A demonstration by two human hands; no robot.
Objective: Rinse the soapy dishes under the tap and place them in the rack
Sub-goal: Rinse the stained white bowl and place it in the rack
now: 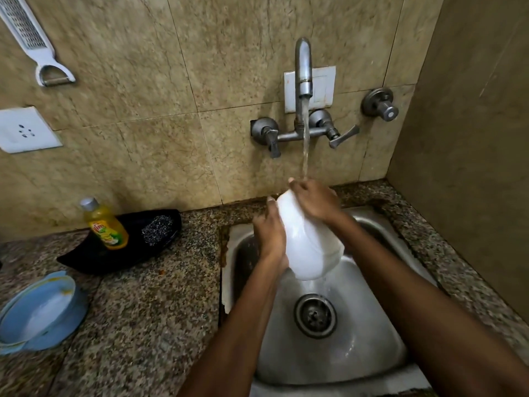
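Note:
A white bowl (307, 247) is held tilted on its side over the steel sink (369, 333), its outside facing me. My left hand (269, 230) grips its left rim. My right hand (313, 200) lies over the bowl's upper edge with the fingers curled on the rim. Water runs from the tap (303, 67) and lands by my right fingers at the top of the bowl. Water drips off the bowl's lower edge toward the drain (315, 315).
On the granite counter to the left sit stacked blue dishes (40, 310) with residue, and a black tray (94, 253) holding a yellow dish-soap bottle (106, 227) and a steel scrubber (157, 229). A grater (31, 38) and a socket (25, 130) are on the wall. No rack is visible.

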